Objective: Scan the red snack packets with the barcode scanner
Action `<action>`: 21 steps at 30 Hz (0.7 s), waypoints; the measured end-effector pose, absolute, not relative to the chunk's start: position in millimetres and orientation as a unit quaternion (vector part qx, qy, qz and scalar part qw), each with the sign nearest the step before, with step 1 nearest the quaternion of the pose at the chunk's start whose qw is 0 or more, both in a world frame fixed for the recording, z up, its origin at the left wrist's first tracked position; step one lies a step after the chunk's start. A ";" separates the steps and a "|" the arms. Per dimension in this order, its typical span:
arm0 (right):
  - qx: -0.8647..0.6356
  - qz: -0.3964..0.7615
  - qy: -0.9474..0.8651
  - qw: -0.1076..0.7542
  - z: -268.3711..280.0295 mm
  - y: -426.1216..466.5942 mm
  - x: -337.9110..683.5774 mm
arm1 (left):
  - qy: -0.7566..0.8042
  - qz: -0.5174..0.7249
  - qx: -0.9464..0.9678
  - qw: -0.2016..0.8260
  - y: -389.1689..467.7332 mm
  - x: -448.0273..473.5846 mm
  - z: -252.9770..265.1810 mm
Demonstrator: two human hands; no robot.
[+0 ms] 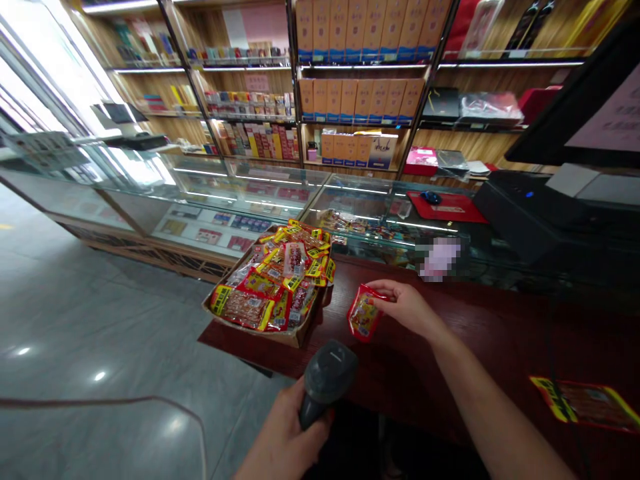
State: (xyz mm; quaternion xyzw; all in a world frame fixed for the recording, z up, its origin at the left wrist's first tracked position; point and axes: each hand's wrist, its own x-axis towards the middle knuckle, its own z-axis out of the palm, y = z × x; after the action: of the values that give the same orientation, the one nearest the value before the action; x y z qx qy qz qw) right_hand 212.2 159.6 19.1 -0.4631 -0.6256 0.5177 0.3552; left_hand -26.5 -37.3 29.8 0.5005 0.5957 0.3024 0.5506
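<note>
My left hand (295, 427) is wrapped round the handle of a dark grey barcode scanner (330, 370), whose head points up and away from me. Between the thumb and fingers of my right hand (400, 303) is a small red and yellow snack packet (364, 315), held over the dark red wooden counter. To the left of that packet, an open cardboard box (280, 337) at the counter's corner is heaped with yellow, red and clear snack packets (247, 310). Another snack packet (590, 403) lies flat on the counter at the far right.
A glass display case (240, 193) runs behind the counter (400, 373). On the right stand a monitor (565, 100) and a red mouse pad (450, 208) with a mouse. A blurred pinkish item (440, 259) lies near the glass. A cable (165, 400) crosses at lower left.
</note>
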 end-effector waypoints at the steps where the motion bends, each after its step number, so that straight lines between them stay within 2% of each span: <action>1: -0.472 0.511 -0.615 0.371 18.9 158.7 209.8 | 0.591 0.302 0.499 0.557 -36.1 -24.5 25.1; 4: -0.467 0.496 -0.594 0.426 20.8 152.3 197.5 | 0.585 0.305 0.486 0.574 -33.6 -16.6 7.2; 6: -0.427 0.506 -0.612 0.433 25.3 145.8 183.7 | 0.587 0.305 0.476 0.580 -34.5 -11.6 -3.6; 15: -0.293 0.470 -0.766 0.325 38.3 163.4 93.7 | 0.615 0.293 0.444 0.582 -42.3 -8.5 -23.3; 17: -0.295 0.411 -0.816 0.279 37.8 167.0 83.9 | 0.624 0.293 0.442 0.574 -42.7 -9.9 -26.9; 21: -0.355 0.169 -0.888 0.237 37.1 160.1 81.5 | 0.637 0.296 0.431 0.566 -42.7 -10.4 -28.1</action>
State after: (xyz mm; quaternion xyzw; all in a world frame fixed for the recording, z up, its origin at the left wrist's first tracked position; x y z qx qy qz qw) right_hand 81.5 160.1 37.1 -0.3554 -0.8881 0.1693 0.2374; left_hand -10.4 -42.7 -28.1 0.4309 0.6374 0.2965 0.5659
